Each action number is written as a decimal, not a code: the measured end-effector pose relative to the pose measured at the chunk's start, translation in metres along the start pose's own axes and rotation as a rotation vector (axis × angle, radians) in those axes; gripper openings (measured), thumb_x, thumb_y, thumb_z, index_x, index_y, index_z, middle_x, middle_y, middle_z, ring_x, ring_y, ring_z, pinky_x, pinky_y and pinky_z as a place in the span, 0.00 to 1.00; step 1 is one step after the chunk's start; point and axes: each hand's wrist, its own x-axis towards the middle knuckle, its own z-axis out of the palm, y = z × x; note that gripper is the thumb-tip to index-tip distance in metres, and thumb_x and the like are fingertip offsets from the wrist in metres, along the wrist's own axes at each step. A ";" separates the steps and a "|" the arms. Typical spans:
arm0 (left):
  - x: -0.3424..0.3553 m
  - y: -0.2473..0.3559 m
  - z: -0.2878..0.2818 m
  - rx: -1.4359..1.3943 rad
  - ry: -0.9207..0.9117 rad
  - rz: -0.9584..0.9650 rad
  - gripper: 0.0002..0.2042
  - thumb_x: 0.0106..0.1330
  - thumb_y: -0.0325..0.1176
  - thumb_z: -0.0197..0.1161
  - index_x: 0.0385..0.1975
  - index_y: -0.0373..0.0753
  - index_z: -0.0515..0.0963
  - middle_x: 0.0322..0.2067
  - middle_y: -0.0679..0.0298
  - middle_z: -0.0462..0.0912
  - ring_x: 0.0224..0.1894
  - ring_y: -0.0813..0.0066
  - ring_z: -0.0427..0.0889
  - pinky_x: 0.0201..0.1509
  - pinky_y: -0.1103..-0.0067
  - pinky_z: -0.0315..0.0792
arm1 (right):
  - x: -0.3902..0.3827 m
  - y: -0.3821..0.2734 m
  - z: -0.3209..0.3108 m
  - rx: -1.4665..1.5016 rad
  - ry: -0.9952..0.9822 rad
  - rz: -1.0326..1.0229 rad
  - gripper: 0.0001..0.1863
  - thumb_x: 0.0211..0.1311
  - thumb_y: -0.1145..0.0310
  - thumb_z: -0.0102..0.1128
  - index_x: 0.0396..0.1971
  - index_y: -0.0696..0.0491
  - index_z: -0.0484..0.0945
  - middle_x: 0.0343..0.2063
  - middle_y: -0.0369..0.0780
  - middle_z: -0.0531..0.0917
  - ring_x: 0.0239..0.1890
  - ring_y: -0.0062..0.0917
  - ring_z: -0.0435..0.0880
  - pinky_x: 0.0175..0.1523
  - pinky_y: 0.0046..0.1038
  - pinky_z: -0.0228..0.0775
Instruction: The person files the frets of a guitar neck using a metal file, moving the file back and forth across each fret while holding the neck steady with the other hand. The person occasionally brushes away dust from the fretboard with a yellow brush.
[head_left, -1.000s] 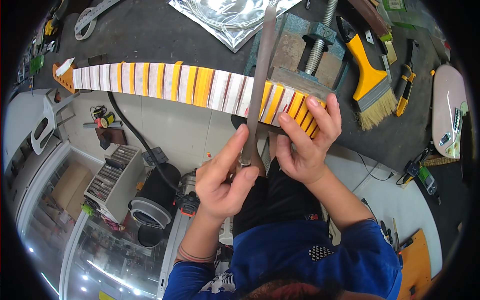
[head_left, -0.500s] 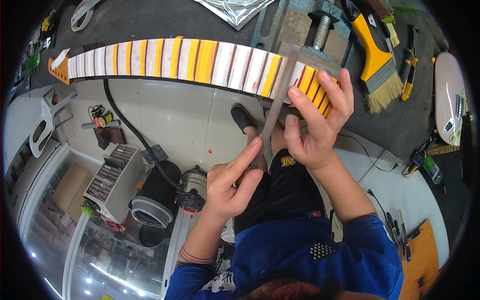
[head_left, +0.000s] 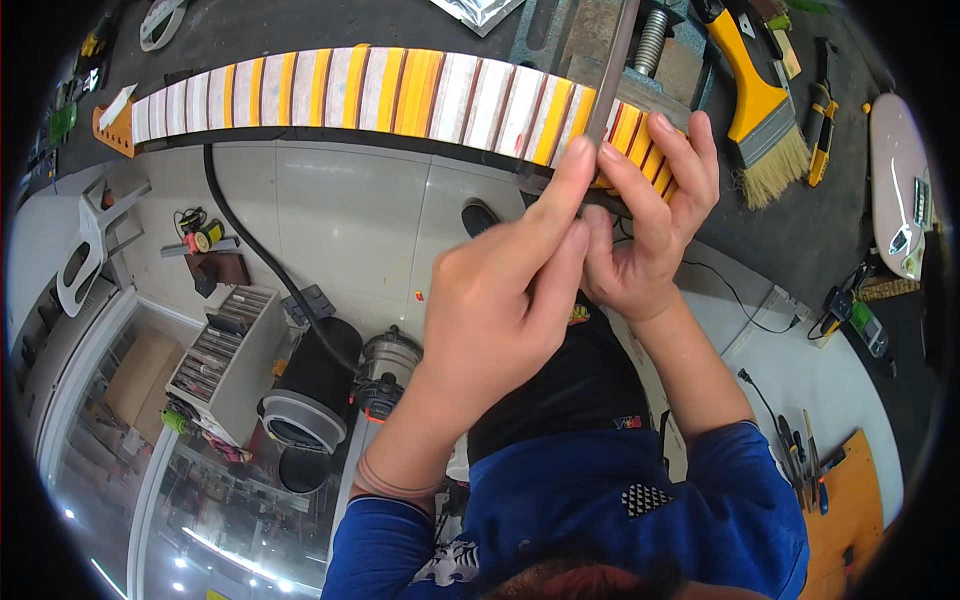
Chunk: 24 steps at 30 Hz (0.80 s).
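Note:
A long guitar neck (head_left: 415,95) lies across the bench edge, its fingerboard covered with white and yellow tape strips between dark fret lines. Its orange-brown headstock (head_left: 113,125) is at the far left. My left hand (head_left: 500,290) is closed on a narrow grey file (head_left: 616,70), index finger stretched along it. The file lies crosswise over the taped neck near its right end, pointing away from me; my left palm hides its near end. My right hand (head_left: 650,235) is beside it, fingers apart over the neck's right end, index fingertip against the file.
Behind the neck stands a metal vise (head_left: 652,45) with a threaded screw. A yellow-handled brush (head_left: 758,115) and a yellow cutter knife (head_left: 822,140) lie to the right, near a pale pink guitar body (head_left: 897,185). A black hose (head_left: 260,260) runs below the bench to a vacuum (head_left: 385,365).
My left hand has pushed the file forward across the neck, away from me. My right hand has shifted slightly right, staying at the neck's right end.

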 end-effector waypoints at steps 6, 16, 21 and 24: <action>-0.090 -0.008 -0.021 0.108 -0.118 -0.090 0.28 0.67 0.15 0.66 0.70 0.29 0.78 0.32 0.51 0.88 0.25 0.74 0.84 0.37 0.82 0.76 | 0.000 0.002 -0.005 -0.005 -0.020 -0.007 0.32 0.51 0.74 0.66 0.60 0.38 0.88 0.69 0.44 0.75 0.77 0.54 0.63 0.80 0.50 0.54; -0.010 -0.005 0.008 0.165 0.046 0.059 0.30 0.66 0.21 0.71 0.71 0.39 0.79 0.23 0.58 0.82 0.18 0.62 0.78 0.28 0.69 0.76 | 0.001 0.002 -0.002 0.005 -0.011 -0.021 0.32 0.51 0.74 0.65 0.60 0.37 0.88 0.69 0.44 0.75 0.77 0.54 0.63 0.80 0.50 0.54; -0.105 -0.004 -0.022 0.298 -0.147 -0.105 0.28 0.66 0.15 0.67 0.69 0.30 0.79 0.34 0.50 0.89 0.24 0.66 0.83 0.36 0.76 0.78 | -0.001 0.005 -0.002 -0.010 -0.011 -0.038 0.33 0.50 0.75 0.66 0.60 0.38 0.88 0.69 0.44 0.75 0.77 0.53 0.64 0.80 0.49 0.55; -0.091 0.002 -0.022 0.302 -0.144 -0.103 0.28 0.67 0.15 0.67 0.70 0.30 0.78 0.34 0.51 0.89 0.24 0.67 0.82 0.35 0.76 0.77 | -0.001 0.004 0.000 -0.010 -0.011 -0.037 0.33 0.49 0.75 0.66 0.60 0.38 0.88 0.69 0.44 0.75 0.77 0.53 0.63 0.80 0.49 0.55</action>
